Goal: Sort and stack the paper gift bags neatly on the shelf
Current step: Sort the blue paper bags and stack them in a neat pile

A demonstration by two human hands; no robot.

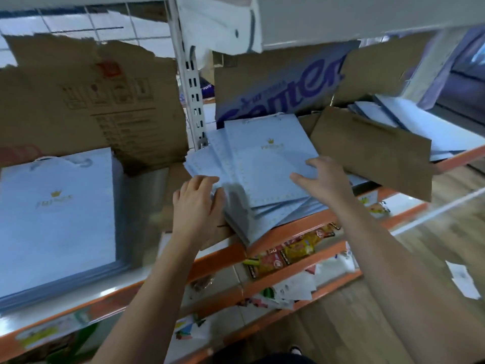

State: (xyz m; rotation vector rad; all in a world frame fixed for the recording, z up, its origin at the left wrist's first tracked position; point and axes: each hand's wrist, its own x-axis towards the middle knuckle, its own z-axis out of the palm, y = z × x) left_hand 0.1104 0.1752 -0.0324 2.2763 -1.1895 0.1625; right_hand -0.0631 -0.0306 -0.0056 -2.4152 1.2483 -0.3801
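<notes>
Head view: my left hand [195, 203] and right hand [322, 177], fingers apart, press fanned gift bags [267, 166], light, probably slippery; I'd grip the edges.

pale blue paper gift bags [270, 164] with gold crown logos and dotted borders, plain brown kraft paper bag [372, 151], orange-edged metal shelf [296, 227]

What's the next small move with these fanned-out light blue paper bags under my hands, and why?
Probably square the fanned light blue paper gift bags: press the left hand inward at their left side while the right hand steadies the top bag. They lie skewed, corners overhanging the orange shelf edge, unlike the tidy blue stack on the left.
</notes>
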